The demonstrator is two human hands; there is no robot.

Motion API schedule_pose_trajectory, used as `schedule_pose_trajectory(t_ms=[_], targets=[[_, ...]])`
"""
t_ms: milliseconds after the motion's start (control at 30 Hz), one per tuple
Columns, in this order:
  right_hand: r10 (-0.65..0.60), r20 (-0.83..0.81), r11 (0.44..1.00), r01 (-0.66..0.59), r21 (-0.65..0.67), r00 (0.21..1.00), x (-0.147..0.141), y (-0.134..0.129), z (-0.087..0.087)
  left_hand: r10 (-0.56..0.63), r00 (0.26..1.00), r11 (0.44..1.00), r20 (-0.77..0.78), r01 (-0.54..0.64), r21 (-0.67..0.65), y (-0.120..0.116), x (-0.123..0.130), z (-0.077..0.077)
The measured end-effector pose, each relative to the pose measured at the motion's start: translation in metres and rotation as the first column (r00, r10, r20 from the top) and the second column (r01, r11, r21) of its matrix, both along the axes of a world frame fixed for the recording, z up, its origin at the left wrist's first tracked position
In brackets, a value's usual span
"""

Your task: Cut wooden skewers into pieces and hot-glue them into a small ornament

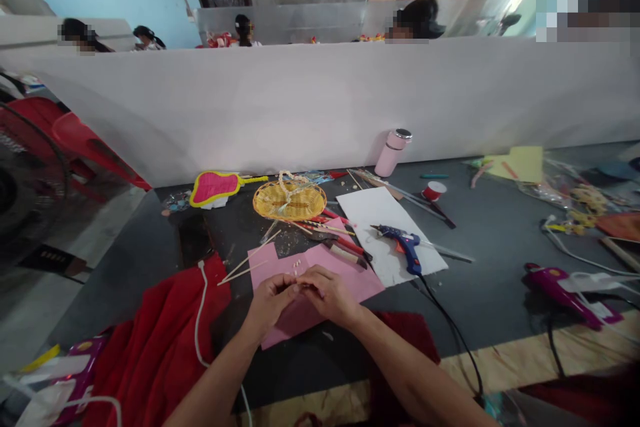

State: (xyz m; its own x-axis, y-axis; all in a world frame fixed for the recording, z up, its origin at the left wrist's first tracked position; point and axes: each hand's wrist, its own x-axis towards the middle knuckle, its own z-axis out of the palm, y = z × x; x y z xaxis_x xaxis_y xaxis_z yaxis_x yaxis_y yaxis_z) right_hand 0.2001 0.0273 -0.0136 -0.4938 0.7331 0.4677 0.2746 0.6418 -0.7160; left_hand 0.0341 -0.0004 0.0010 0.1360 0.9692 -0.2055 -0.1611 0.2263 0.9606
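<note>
My left hand (274, 300) and my right hand (327, 292) meet over a pink sheet (290, 325), fingertips pinched together. Whatever lies between the fingertips is too small to make out. Small pale pieces (297, 265) rest on the sheet just beyond my fingers. Thin sticks (245, 272) lie to the left of the sheet. Behind it is an oval wicker basket (290, 201) with a beaded handle. On a white sheet (373, 213) to the right rests a blue glue gun (406, 245). Red-handled pliers (345, 240) lie between the basket and my right hand.
A pink bottle (393, 155) stands by the white partition (320, 107). Purple glue guns lie at the right (570, 293) and lower left (83, 373). Red cloth (150, 340) covers the near left edge. A black cord runs down from the blue glue gun. People sit beyond the partition.
</note>
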Motion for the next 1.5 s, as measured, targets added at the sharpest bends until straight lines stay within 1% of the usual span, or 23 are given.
schedule_pose_trajectory(t_ms=[67, 100, 167, 200, 233, 300, 367, 400, 467, 500, 533, 567, 600, 700, 833, 967, 1100, 1300, 1500], targets=[[-0.023, -0.011, 1.000, 0.023, -0.020, 1.000, 0.001, 0.000, 0.001, 0.030, 0.998, 0.999, -0.046, -0.029, 0.026, 0.002, -0.005, 0.005], [-0.037, -0.023, 0.999, 0.036, -0.027, 0.999, 0.002, 0.001, 0.001, 0.074, 0.995, 0.997, -0.074, -0.071, 0.040, 0.005, -0.008, 0.009], [-0.053, -0.050, 0.998, 0.052, -0.025, 0.997, 0.003, 0.002, 0.001, 0.221, 0.966, 0.974, -0.132, -0.210, 0.090, 0.013, -0.018, 0.016], [-0.053, -0.057, 0.998, 0.051, -0.022, 0.997, 0.004, 0.002, 0.000, 0.274, 0.952, 0.959, -0.139, -0.259, 0.115, 0.020, -0.023, 0.019], [-0.051, -0.060, 0.999, 0.050, -0.020, 0.997, 0.004, 0.003, 0.000, 0.297, 0.944, 0.950, -0.142, -0.278, 0.140, 0.028, -0.029, 0.023], [-0.044, -0.062, 0.999, 0.043, -0.024, 0.997, 0.004, 0.004, -0.001, 0.309, 0.926, 0.942, -0.216, -0.267, 0.201, 0.048, -0.040, 0.031], [-0.038, -0.061, 0.999, 0.036, -0.030, 0.997, 0.004, 0.004, -0.001, 0.286, 0.885, 0.941, -0.369, -0.187, 0.281, 0.073, -0.050, 0.039], [-0.038, -0.063, 0.999, 0.036, -0.033, 0.997, 0.004, 0.004, -0.001, 0.287, 0.843, 0.934, -0.456, -0.140, 0.329, 0.087, -0.055, 0.041], [-0.044, -0.064, 0.998, 0.041, -0.043, 0.997, 0.004, 0.004, -0.001, 0.303, 0.714, 0.909, -0.631, -0.017, 0.417, 0.115, -0.063, 0.045], [-0.046, -0.061, 0.998, 0.043, -0.051, 0.997, 0.004, 0.004, -0.001, 0.316, 0.617, 0.895, -0.720, 0.059, 0.443, 0.130, -0.066, 0.046], [-0.047, -0.058, 0.997, 0.043, -0.059, 0.997, 0.004, 0.005, -0.001, 0.319, 0.489, 0.885, -0.812, 0.153, 0.440, 0.144, -0.069, 0.047], [-0.045, -0.056, 0.997, 0.042, -0.066, 0.997, 0.005, 0.005, -0.001, 0.322, 0.332, 0.874, -0.887, 0.255, 0.413, 0.157, -0.071, 0.048], [-0.043, -0.056, 0.997, 0.038, -0.072, 0.998, 0.005, 0.006, -0.001, 0.328, 0.277, 0.870, -0.903, 0.285, 0.403, 0.170, -0.073, 0.048], [-0.026, -0.047, 0.995, 0.021, -0.097, 0.999, 0.005, 0.006, -0.002, 0.344, 0.173, 0.861, -0.923, 0.334, 0.384, 0.202, -0.075, 0.047], [-0.016, -0.027, 0.989, 0.012, -0.145, 1.000, 0.005, 0.007, -0.002, 0.347, 0.054, 0.860, -0.936, 0.381, 0.340, 0.230, -0.075, 0.039], [-0.004, -0.015, 0.984, 0.001, -0.176, 1.000, 0.005, 0.008, 0.000, 0.331, -0.026, 0.863, -0.943, 0.412, 0.292, 0.244, -0.077, 0.031], [0.023, 0.013, 0.978, -0.020, -0.210, 1.000, 0.004, 0.009, 0.001, 0.333, -0.074, 0.857, -0.940, 0.440, 0.268, 0.248, -0.077, 0.026], [0.038, 0.028, 0.965, -0.030, -0.262, 0.999, 0.004, 0.009, 0.000, 0.328, -0.100, 0.838, -0.940, 0.489, 0.240, 0.247, -0.074, 0.026], [0.046, 0.040, 0.960, -0.033, -0.279, 0.998, 0.005, 0.009, -0.003, 0.312, -0.104, 0.839, -0.944, 0.496, 0.223, 0.251, -0.075, 0.026]])
